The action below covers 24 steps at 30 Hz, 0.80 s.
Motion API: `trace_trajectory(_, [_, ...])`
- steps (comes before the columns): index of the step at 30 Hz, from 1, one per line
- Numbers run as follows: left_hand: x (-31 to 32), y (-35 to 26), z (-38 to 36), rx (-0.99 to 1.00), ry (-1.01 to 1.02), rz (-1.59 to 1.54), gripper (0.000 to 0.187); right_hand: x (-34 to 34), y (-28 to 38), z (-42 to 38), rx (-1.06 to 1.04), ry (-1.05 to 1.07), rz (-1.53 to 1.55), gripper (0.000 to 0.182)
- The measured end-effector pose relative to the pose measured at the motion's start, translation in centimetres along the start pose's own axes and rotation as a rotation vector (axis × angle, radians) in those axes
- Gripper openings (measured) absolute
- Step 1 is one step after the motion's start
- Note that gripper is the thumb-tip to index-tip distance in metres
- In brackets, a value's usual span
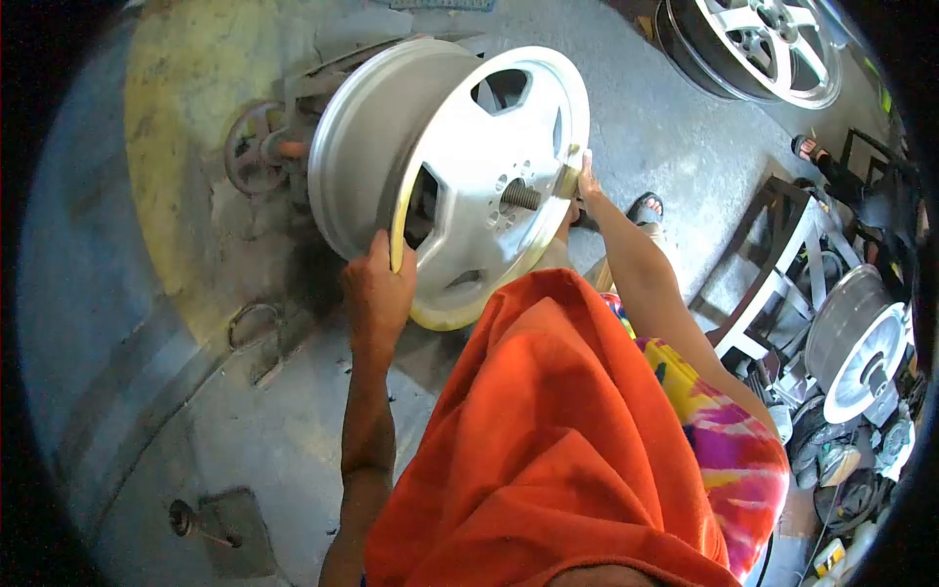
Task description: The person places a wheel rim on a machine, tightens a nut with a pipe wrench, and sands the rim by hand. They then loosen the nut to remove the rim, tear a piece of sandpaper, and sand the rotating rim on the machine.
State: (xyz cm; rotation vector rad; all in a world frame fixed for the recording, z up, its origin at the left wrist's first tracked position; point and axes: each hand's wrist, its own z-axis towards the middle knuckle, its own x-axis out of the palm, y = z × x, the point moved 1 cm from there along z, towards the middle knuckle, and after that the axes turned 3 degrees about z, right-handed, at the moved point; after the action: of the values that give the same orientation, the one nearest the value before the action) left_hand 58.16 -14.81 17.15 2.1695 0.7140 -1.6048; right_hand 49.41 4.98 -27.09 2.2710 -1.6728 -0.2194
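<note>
Wheel rim (460, 166), silver with a yellowish lip, sits mounted on a threaded shaft (521, 197) that pokes out through its hub, with its open face turned toward you and its axis running away from you toward the rusty machine parts (256, 149) behind it. Your left hand (377, 289) is wrapped around the lower left edge of the rim, fingers curled over the lip and gripping it. Your right hand (585, 181) reaches to the opposite, right edge, fingers pressed against the lip; whether they close around it you cannot tell from here. So the rim lies between your two hands, the left one nearer to you. An orange cloth (548, 440) hangs across your front. Other rims lie apart: one at the upper right (773, 44), one by the metal frame (773, 264) at right (861, 338).
</note>
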Motion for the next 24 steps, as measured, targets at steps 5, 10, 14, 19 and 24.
trace_trajectory(5, [-0.4, 0.0, 0.4, 0.077, -0.031, 0.032, 0.019, 0.3, -2.1, 2.5, 0.015, 0.01, 0.092, 0.093])
trace_trajectory(10, [-0.6, 0.2, -0.2, 0.202, -0.045, -0.02, 0.019, -0.2, -2.9, 4.2, -0.034, -0.002, 0.089, 0.087])
trace_trajectory(14, [-0.5, -0.3, -1.3, 0.167, 0.016, -0.075, 0.019, -2.7, -13.0, 26.9, -0.896, 0.601, -0.15, 0.091])
trace_trajectory(19, [-0.8, -0.2, -0.3, 0.176, 0.048, -0.088, 0.018, -4.5, -8.5, 8.6, -0.272, 0.312, -0.01, 0.09])
trace_trajectory(24, [-2.0, 1.2, 0.2, 0.31, -0.027, -0.137, 0.017, -7.4, -4.2, -1.1, -0.08, 0.226, 0.082, 0.079])
